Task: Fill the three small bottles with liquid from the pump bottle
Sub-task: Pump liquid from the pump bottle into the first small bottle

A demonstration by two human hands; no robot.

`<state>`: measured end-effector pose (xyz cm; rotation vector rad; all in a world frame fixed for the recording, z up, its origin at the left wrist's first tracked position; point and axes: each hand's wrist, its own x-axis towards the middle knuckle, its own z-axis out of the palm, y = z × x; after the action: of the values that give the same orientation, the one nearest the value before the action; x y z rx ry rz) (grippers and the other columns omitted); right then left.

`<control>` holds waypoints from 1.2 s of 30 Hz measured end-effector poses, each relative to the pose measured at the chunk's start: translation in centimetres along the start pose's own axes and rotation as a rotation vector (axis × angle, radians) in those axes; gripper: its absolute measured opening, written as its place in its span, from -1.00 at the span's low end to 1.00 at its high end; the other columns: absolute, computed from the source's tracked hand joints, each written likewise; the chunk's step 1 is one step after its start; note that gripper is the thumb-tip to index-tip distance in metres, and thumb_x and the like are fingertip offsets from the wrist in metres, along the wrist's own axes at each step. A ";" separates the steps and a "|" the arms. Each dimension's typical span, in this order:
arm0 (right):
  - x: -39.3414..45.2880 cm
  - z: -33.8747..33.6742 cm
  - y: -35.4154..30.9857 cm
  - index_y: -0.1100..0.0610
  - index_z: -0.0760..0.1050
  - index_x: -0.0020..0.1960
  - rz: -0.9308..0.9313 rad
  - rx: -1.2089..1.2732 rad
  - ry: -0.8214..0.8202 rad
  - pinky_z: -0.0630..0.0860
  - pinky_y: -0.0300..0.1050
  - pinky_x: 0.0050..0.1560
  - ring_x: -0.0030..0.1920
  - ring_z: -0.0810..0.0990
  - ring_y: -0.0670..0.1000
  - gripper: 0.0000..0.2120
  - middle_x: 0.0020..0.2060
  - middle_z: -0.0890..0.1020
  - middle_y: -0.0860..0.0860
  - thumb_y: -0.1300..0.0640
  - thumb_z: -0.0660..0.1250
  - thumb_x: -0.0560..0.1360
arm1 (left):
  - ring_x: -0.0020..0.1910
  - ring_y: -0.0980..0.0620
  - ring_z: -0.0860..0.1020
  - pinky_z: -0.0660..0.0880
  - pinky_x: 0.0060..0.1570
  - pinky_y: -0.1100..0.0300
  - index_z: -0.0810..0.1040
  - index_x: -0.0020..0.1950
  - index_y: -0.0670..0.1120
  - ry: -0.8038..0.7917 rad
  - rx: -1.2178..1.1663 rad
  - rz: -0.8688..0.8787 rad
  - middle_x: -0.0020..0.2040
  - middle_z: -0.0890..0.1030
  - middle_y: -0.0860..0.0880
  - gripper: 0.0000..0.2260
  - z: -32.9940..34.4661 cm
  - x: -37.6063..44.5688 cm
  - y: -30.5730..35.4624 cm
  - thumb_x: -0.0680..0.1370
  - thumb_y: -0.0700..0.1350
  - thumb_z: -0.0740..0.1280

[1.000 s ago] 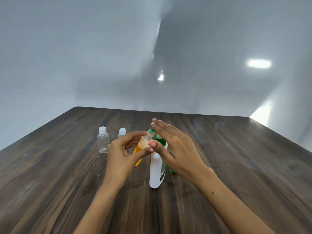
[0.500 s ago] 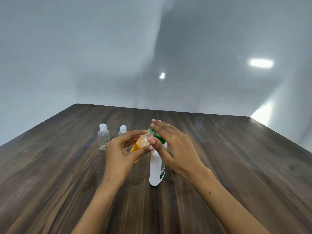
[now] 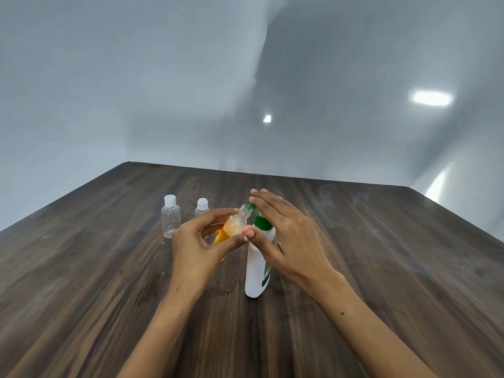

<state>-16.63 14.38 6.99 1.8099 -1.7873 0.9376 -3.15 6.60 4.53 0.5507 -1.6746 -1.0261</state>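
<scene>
Spill risk: small open bottle (image 3: 234, 227) is tilted w/ its neck right at the green nozzle (image 3: 250, 206); if the neck slips off, liquid lands on the table (image 3: 381, 255).
Tip risk: pump bottle (image 3: 257, 266) has no hand around its body; an off-centre press could topple it.
L hand (image 3: 197, 245): pinches the small bottle, thumb + fingers.
R hand (image 3: 286, 236): fingers straight, flat on the pump head.
Look: orange liquid approx halfway up, cap off; held above table, just left of pump.
Still to fill: two capped clear bottles (image 3: 171, 220), far left, look empty.

Three small bottles were in view: two capped clear bottles, the far-left bottle (image 3: 171, 220) and its neighbour (image 3: 202, 209), stood left of the one pump bottle (image 3: 257, 264), and one uncapped bottle (image 3: 233, 227) holding orange liquid was just left of its nozzle.
</scene>
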 end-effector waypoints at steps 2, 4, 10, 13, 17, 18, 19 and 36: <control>0.2 -0.2 -0.1 0.17 0.43 0.35 -0.019 -0.012 -0.004 0.23 -0.10 0.35 0.38 0.36 0.00 -0.17 0.35 0.44 0.04 -0.41 -0.19 0.49 | -0.04 0.31 0.61 0.47 -0.11 0.53 0.65 -0.01 0.13 0.003 -0.001 0.000 -0.13 0.68 0.25 -0.62 0.0 0.0 0.1 0.20 0.15 0.48; 0.1 0.0 -0.2 0.18 0.43 0.34 -0.023 -0.006 0.003 0.26 -0.09 0.36 0.38 0.36 0.00 -0.18 0.34 0.45 0.05 -0.41 -0.18 0.49 | -0.04 0.35 0.60 0.46 -0.13 0.54 0.63 -0.02 0.16 0.001 -0.001 0.004 -0.14 0.65 0.33 -0.61 0.1 -0.2 0.2 0.18 0.20 0.44; 0.1 0.9 -0.3 0.18 0.50 0.27 -0.014 0.013 0.060 0.28 -0.12 0.29 0.32 0.44 0.01 -0.20 0.27 0.52 0.05 -0.39 -0.16 0.51 | -0.01 0.32 0.60 0.48 -0.08 0.53 0.62 0.01 0.15 0.019 0.007 0.005 -0.07 0.65 0.22 -0.57 -0.1 -0.2 0.2 0.17 0.22 0.42; 0.5 0.9 -0.5 0.18 0.49 0.29 -0.018 0.019 0.042 0.30 -0.11 0.32 0.35 0.39 -0.01 -0.19 0.31 0.49 0.04 -0.41 -0.15 0.50 | 0.00 0.31 0.60 0.47 -0.09 0.54 0.61 -0.01 0.17 0.026 0.016 0.014 -0.05 0.65 0.19 -0.64 -0.4 -0.2 0.2 0.22 0.14 0.45; 0.6 1.1 -0.5 0.19 0.47 0.31 -0.022 -0.002 0.042 0.30 -0.10 0.32 0.36 0.38 0.00 -0.18 0.32 0.48 0.05 -0.41 -0.17 0.50 | -0.01 0.30 0.61 0.48 -0.07 0.51 0.62 -0.01 0.15 0.020 -0.001 0.015 -0.05 0.67 0.19 -0.64 -0.6 -0.3 0.2 0.21 0.12 0.47; 0.5 1.0 -0.3 0.19 0.47 0.30 -0.021 -0.010 0.051 0.31 -0.10 0.30 0.35 0.39 0.01 -0.19 0.31 0.48 0.05 -0.40 -0.16 0.51 | -0.02 0.31 0.61 0.47 -0.08 0.52 0.62 -0.01 0.15 0.016 -0.005 0.013 -0.07 0.68 0.20 -0.63 -0.6 -0.3 0.2 0.20 0.12 0.47; 0.4 0.9 -0.1 0.19 0.47 0.30 -0.021 -0.014 0.062 0.32 -0.09 0.28 0.34 0.41 0.02 -0.21 0.31 0.49 0.06 -0.38 -0.16 0.52 | -0.02 0.31 0.61 0.46 -0.09 0.52 0.63 -0.01 0.14 0.014 -0.011 0.009 -0.09 0.68 0.22 -0.61 -0.5 -0.3 0.1 0.18 0.13 0.48; -0.5 0.6 0.6 0.17 0.46 0.32 0.004 0.013 0.117 0.34 -0.05 0.26 0.31 0.43 0.02 -0.29 0.30 0.50 0.06 -0.33 -0.12 0.55 | -0.05 0.35 0.61 0.48 -0.12 0.52 0.62 -0.03 0.13 0.014 -0.049 0.007 -0.13 0.64 0.38 -0.57 0.4 -0.5 0.3 0.13 0.19 0.47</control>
<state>-17.08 14.21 6.15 1.7227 -1.7176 1.0376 -3.35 7.25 4.49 0.5187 -1.6338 -1.0532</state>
